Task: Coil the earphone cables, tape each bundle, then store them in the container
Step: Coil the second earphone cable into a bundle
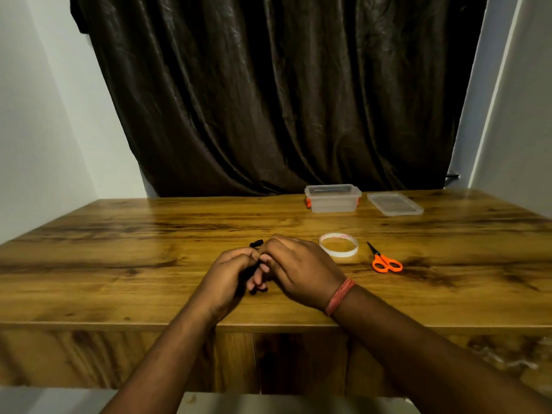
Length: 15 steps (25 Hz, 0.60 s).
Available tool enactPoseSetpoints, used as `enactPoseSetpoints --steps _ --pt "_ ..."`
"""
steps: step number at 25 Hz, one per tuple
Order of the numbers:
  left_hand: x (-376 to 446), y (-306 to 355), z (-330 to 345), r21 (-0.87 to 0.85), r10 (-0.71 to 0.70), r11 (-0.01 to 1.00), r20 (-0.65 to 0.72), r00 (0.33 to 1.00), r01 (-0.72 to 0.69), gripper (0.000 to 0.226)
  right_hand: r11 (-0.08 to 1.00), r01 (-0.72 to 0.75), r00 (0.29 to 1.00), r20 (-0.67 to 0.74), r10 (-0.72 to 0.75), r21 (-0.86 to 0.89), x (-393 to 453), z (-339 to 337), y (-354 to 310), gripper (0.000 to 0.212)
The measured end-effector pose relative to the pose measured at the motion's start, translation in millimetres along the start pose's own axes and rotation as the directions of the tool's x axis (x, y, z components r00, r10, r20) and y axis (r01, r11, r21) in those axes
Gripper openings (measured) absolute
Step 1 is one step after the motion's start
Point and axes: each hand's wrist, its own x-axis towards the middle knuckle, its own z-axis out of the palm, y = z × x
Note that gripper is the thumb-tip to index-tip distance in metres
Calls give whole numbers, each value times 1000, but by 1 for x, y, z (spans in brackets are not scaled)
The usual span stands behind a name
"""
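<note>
A black earphone cable bundle (pixel 256 244) is held between both hands over the middle of the wooden table (pixel 119 234); only its ends show above and below the fingers. My left hand (pixel 228 274) grips it from the left with curled fingers. My right hand (pixel 294 264) curls over it from the right, a red thread band on that wrist. A roll of clear tape (pixel 338 244) lies just right of my right hand. The clear plastic container (pixel 333 198) stands open at the back of the table.
Orange-handled scissors (pixel 384 260) lie to the right of the tape. The container's clear lid (pixel 395 203) lies flat beside the container at the back right. A dark curtain (pixel 268 100) hangs behind the table. The table's front edge runs under my forearms.
</note>
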Motion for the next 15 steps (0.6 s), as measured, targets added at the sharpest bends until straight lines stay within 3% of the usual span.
enactPoseSetpoints --steps 4,9,12,15 --pt "-4 7 -4 -32 4 999 71 997 -2 23 998 -64 998 -9 65 11 -1 1 2 13" --pt "-6 11 -10 -251 -3 967 191 982 52 20 995 -103 995 -10 103 15 -2 2 4 15" --pt "-7 12 -16 -376 15 924 222 975 71 37 998 -62 997 34 63 -16 -2 5 3 10" --pt "-7 12 -17 -481 91 877 194 977 14 32 999 -18 996 91 21 -42 -1 9 3 11"
